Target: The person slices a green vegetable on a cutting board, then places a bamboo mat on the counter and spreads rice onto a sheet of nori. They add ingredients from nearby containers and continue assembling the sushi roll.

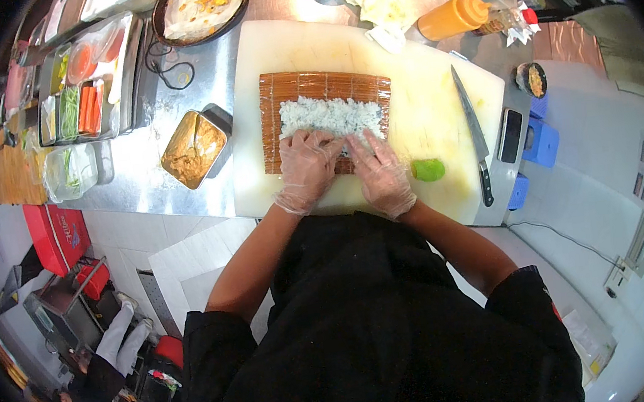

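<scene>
A bamboo rolling mat (275,120) lies on the white cutting board (421,98), with a plastic film sheen over it. White rice (329,113) is spread in a band across the mat. My left hand (308,163), in a clear plastic glove, rests its outstretched fingers on the rice's near left edge. Beside it, my right hand (382,176), gloved too, lays its extended fingers on the near right edge. The fingertips almost meet; what lies beneath them is hidden. A bright green lump (428,170) sits just right of my right hand.
A long knife (473,132) lies at the board's right, blade pointing away. An orange squeeze bottle (453,18) stands behind. To the left are a metal tub of orange-brown paste (194,147) and a vegetable tray (88,107). Another person (106,377) is at lower left.
</scene>
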Motion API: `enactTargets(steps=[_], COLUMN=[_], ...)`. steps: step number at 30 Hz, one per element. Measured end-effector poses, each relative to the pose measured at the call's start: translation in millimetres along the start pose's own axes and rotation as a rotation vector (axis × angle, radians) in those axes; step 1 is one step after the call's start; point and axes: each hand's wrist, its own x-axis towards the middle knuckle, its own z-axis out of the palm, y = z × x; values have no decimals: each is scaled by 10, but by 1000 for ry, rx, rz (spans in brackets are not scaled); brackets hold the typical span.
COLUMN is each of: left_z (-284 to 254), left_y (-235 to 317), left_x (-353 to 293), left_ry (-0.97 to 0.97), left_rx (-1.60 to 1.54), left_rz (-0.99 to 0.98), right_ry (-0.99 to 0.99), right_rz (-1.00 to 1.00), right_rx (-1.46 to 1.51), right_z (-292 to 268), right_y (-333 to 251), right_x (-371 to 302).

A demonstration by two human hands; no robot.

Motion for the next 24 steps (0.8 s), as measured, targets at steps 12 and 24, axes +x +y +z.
enactTargets(steps=[12,24], left_z=[-16,180], left_y=[321,296], left_x=[81,172], left_ry=[-80,-61], left_rx=[-44,-23], left_rz=[-57,-165], right_ry=[170,108], right_rz=[486,223], right_rx=[416,217], right_z=[-85,-26], right_y=[389,361], right_x=[130,-176])
